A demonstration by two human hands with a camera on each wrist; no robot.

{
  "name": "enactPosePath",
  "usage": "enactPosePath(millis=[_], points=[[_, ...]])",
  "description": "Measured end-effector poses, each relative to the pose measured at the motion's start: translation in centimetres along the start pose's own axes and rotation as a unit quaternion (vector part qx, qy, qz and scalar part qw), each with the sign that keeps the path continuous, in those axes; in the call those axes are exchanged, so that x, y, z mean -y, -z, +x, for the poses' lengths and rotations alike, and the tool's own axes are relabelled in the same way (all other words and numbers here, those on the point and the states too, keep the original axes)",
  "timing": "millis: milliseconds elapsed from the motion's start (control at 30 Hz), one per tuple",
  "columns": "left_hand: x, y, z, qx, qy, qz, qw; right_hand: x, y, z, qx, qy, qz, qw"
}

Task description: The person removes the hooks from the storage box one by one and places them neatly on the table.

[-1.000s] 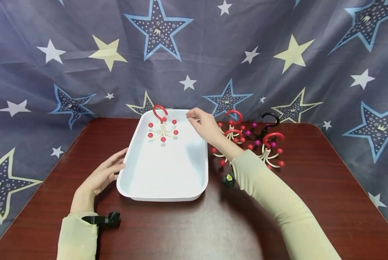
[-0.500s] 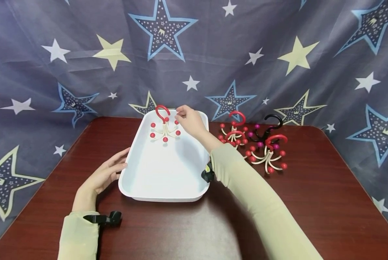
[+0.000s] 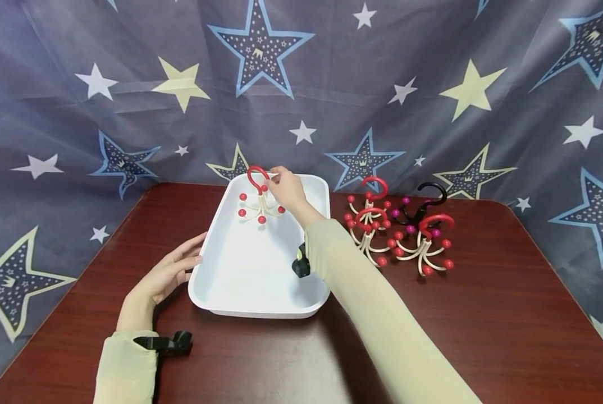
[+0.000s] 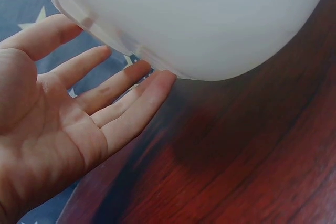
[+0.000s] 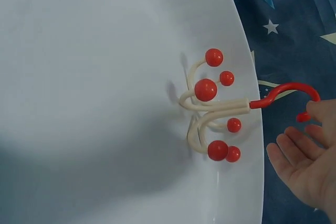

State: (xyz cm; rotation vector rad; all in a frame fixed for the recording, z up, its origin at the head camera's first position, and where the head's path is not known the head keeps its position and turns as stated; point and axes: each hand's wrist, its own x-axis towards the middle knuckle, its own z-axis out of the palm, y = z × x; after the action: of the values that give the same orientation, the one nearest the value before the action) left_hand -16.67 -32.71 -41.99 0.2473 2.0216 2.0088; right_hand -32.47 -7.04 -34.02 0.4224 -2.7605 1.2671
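A white tray (image 3: pixel 261 315) lies on the table. Near its far end stands a cream hanger (image 3: pixel 261 203) with a red hook on top and several curved arms tipped with red balls. Reaching over the tray, my right hand (image 3: pixel 289 193) is at that red hook (image 5: pixel 281 88). In the right wrist view its thumb overlaps the hook's curve, while the other fingers stay extended apart from it; whether the thumb touches cannot be told. My left hand (image 3: pixel 167 275) rests its straight fingers against the tray's left rim, palm facing it in the left wrist view.
Right of the tray, several more hangers stand close together: cream ones with red hooks (image 3: pixel 425 249) and a black one (image 3: pixel 421 212) with magenta balls. A star-patterned cloth (image 3: pixel 301 90) hangs behind the dark wood table (image 3: pixel 483 314).
My right hand has moved left, from above the tray's far right corner to the standing hanger's hook. The left hand has stayed at the rim. The view has shifted slightly.
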Motion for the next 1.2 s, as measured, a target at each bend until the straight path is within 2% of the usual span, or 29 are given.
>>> enactPosePath(millis=[233,500,767,1067,1200], points=[[0.2,-0.2,-0.2,0.003,-0.001,0.000,1.0000,0.3,-1.2,0.3,-0.002,-0.005,-0.005,1.0000],[0.0,-0.4,0.1,0.010,-0.002,0.002,0.9999,0.6,-1.3,0.5,-0.025,0.000,-0.023,0.9994],[-0.1,-0.4,0.1,0.010,0.000,0.005,0.9999,0.2,-0.6,0.2,-0.041,-0.005,0.001,0.9991],[-0.1,-0.3,0.0,0.010,-0.003,-0.001,0.9999,-0.1,0.3,-0.4,-0.045,0.022,0.027,0.9984],[-0.1,-0.2,-0.1,0.010,-0.005,-0.004,0.9999,-0.1,0.6,-0.9,-0.033,0.028,0.044,0.9981]])
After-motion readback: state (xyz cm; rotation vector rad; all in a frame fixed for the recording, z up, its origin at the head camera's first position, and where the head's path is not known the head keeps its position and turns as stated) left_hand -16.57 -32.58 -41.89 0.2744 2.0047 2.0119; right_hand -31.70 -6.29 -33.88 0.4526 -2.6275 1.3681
